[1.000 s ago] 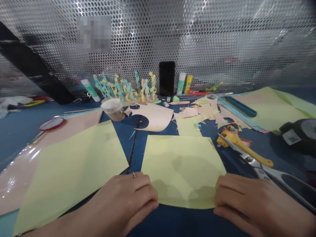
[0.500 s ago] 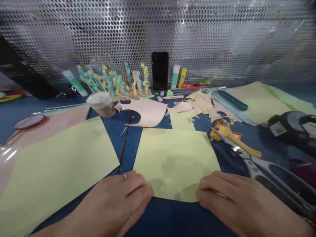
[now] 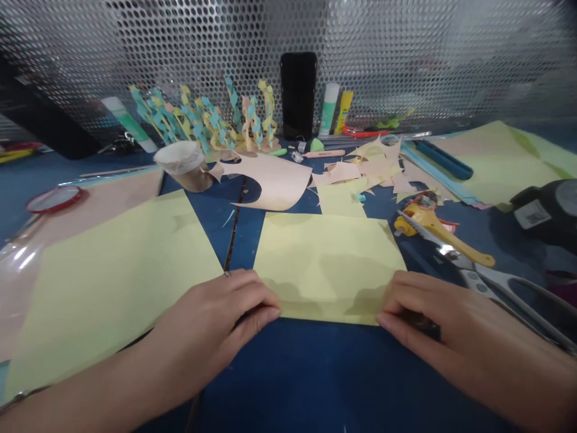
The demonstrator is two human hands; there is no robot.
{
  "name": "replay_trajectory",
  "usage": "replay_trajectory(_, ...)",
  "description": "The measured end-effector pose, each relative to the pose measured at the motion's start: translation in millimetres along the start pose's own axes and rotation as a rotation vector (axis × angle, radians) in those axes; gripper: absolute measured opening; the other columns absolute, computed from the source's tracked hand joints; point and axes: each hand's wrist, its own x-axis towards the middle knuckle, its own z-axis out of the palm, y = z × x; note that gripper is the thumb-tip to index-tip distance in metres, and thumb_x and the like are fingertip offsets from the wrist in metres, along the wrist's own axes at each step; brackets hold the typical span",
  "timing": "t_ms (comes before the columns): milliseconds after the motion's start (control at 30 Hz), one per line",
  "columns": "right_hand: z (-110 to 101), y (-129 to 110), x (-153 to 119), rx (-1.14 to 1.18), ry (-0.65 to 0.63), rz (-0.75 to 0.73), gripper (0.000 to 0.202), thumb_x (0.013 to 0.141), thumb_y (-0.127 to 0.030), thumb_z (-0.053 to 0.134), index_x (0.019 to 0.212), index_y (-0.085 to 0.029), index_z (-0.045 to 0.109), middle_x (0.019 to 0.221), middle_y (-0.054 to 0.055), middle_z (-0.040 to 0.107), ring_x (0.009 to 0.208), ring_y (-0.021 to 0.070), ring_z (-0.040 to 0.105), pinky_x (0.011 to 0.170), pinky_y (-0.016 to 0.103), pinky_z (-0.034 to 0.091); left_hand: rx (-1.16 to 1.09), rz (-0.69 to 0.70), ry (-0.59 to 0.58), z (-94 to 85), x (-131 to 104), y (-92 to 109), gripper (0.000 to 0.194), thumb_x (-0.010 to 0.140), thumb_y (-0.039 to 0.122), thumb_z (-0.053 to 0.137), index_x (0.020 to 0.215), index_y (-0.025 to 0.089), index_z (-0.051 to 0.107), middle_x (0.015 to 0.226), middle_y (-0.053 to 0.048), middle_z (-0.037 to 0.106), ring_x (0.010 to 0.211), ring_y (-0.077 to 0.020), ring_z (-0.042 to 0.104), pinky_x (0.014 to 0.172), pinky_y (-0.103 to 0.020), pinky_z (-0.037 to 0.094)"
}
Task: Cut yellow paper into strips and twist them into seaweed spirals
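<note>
A pale yellow paper sheet lies on the dark blue table, with a narrow folded strip along its near edge. My left hand, wearing a ring, pinches the near left corner between thumb and fingers. At the near right corner my right hand pinches the same sheet. A larger yellow sheet rests to the left, partly behind my left forearm. Just beyond the held sheet are a smaller yellow piece and a pink sheet with rounded cutouts.
Large scissors and a yellow-handled tool lie at the right, near a black object. Farther back stand a paper cup, twisted paper strips, a phone and glue sticks.
The near edge of the held sheet is now turned over in a narrow strip, and the sheet looks shorter. Both hands still grip its corners. The view has tilted down slightly.
</note>
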Motion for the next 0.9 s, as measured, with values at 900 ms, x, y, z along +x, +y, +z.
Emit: replay_trajectory(900,-3,-4,8,-0.026,-0.006,-0.117,0.018,0.088,-0.026,0.047,0.071,-0.02,0.052,0.085,0.003,0.053,0.077,0.0148,0.052,0.067,0.029,0.045,0.135,-0.136,-0.059,-6.2,0,11,0.024,0.087,0.034,0.049,0.067,0.021,0.052,0.065,0.002,0.057,0.061,-0.0149,0.053,0.052,-0.025,0.037)
